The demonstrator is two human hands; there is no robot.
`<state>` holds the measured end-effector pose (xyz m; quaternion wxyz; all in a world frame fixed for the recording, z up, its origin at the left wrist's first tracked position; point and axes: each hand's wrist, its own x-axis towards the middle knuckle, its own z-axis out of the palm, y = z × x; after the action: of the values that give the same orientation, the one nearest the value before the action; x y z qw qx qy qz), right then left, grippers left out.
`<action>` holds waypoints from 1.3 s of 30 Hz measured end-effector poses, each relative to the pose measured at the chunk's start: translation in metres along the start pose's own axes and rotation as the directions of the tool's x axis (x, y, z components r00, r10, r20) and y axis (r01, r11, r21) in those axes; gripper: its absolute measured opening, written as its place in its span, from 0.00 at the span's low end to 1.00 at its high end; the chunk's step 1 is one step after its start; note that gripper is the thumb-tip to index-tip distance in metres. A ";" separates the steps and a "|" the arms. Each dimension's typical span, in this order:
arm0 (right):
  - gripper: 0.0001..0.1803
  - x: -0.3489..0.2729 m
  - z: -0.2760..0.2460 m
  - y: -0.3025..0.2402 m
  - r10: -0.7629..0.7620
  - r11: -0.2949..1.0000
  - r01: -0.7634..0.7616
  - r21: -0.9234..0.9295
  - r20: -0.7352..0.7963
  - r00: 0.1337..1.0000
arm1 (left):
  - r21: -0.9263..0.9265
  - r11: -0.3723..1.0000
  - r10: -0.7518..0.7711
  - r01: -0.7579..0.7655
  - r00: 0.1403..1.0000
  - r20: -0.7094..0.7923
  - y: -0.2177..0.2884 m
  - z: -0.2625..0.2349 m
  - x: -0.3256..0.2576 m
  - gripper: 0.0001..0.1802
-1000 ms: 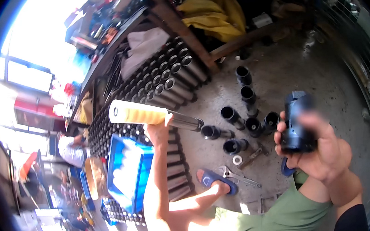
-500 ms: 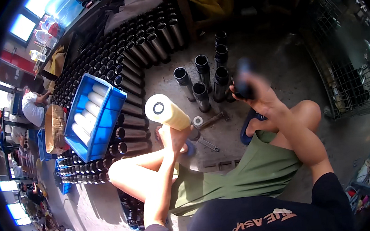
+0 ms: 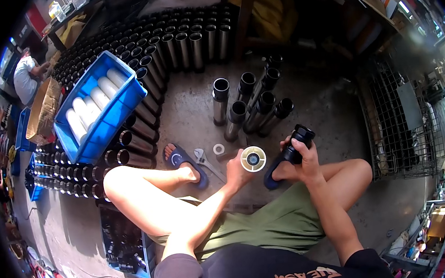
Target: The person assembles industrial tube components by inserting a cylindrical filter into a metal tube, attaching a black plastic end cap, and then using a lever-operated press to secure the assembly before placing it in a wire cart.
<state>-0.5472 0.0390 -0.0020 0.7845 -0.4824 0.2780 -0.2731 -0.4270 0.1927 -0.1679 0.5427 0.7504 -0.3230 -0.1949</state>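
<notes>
My left hand is wrapped round a cream cylinder, whose spoked end with a dark centre faces up. To its right, my right hand grips a black ribbed fitting with a wide collar at its top; the palm and fingers partly cover it. The two pieces are apart. Beyond my hands, several dark metal tubes stand on the floor with open black-rimmed tops. On the floor left of the cylinder lie an adjustable wrench and a small white ring.
At left, a blue crate of white cylinders rests over packed rows of metal tubes. A cardboard box and a person in white are farther left. A wire cage stands right; a blue bin of black parts sits near my left leg.
My left hand has moved right and down, turning the cylinder so its spoked end shows. My right hand has come lower and nearer, with the black fitting now sharp. The view has shifted.
</notes>
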 end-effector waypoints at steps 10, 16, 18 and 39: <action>0.17 -0.019 0.030 -0.007 -0.232 0.948 0.246 -0.200 0.094 0.968 | 0.102 0.994 -0.030 0.026 0.999 0.039 0.020 -0.016 -0.004 0.28; 0.22 -0.011 0.037 -0.009 -0.294 0.892 0.342 -0.297 0.194 0.936 | 0.087 0.996 -0.012 0.009 0.999 0.032 0.020 -0.013 -0.006 0.28; 0.22 -0.010 0.041 -0.014 -0.313 0.872 0.362 -0.331 0.191 0.930 | 0.102 0.995 -0.010 0.007 0.999 0.034 0.016 -0.010 -0.007 0.34; 0.34 -0.015 0.094 -0.039 -0.379 0.698 0.513 -0.499 0.350 0.856 | 0.037 0.998 0.048 -0.046 0.998 -0.048 0.018 -0.009 -0.008 0.30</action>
<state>-0.4980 0.0918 0.0718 0.5360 -0.7765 0.1321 -0.3037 -0.4319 0.2004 -0.1481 0.5414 0.7567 -0.3306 -0.1581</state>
